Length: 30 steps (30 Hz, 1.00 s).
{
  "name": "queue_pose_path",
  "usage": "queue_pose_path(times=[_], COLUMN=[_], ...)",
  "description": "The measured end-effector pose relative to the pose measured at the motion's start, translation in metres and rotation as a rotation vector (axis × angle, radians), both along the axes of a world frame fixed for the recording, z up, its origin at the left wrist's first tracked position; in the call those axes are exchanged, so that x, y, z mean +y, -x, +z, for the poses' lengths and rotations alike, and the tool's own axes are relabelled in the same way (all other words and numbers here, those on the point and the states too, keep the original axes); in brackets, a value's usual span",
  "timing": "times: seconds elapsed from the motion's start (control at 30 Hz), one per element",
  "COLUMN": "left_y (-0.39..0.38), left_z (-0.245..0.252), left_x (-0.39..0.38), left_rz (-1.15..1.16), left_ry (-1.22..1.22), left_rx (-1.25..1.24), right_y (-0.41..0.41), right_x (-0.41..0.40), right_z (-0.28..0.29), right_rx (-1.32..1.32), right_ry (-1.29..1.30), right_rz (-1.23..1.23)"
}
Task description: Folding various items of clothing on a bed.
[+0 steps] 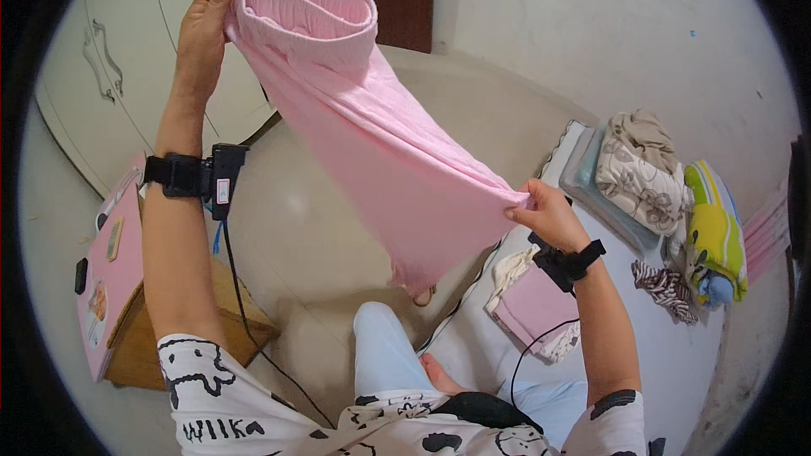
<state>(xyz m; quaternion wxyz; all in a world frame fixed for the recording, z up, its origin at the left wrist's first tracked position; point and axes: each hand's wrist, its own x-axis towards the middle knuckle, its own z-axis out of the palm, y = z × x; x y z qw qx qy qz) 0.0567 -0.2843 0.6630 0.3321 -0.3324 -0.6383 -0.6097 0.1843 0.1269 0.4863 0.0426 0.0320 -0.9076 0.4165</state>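
Observation:
A pink garment with a gathered elastic waistband, apparently trousers (393,145), is stretched diagonally in the air in front of me. My left hand (206,28) grips the waistband at the upper left, thumb on top. Lower down at the right, my right hand (548,212) pinches the cloth's edge between thumb and fingers. The waist opening faces up, and the lower end hangs over the floor. Each wrist wears a black strapped device with a cable. Below my right hand, folded pink and patterned clothes (532,310) lie on the bed.
The pale bed (469,335) bears folded bedding (640,177), a yellow-green textile (716,240) and a striped brown cloth (665,288) near the wall. A wooden table with a pink top (117,278) stands at left, before a cream wardrobe (127,31). A dark door (399,0) is beyond.

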Motion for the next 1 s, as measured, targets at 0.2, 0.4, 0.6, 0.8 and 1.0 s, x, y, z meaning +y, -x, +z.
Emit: queue_pose_path(times=[0.2, 0.4, 0.6, 0.8, 1.0], left_y=[-0.006, -0.012, -0.009, -0.029, -0.030], left_z=[0.014, 0.033, 0.040, 0.039, 0.041], left_x=[0.008, 0.029, 0.023, 0.038, 0.014], left_rz=[0.139, -0.241, 0.459, 0.008, 0.097], left_ry=[0.156, 0.030, 0.508, 0.144, 0.346], left_rx=[0.059, 0.047, 0.616, 0.150, -0.160], right_y=[-0.019, -0.023, -0.033, -0.052, -0.077], right_x=[0.020, 0.035, 0.038, 0.048, 0.072], right_z=[0.001, -0.009, -0.007, -0.001, 0.010], right_rx=[-0.049, -0.125, -0.033, 0.114, 0.176], right_ry=[0.039, 1.257, 1.156, 0.243, 0.029], right_rz=[-0.018, 0.023, 0.078, -0.102, 0.252])
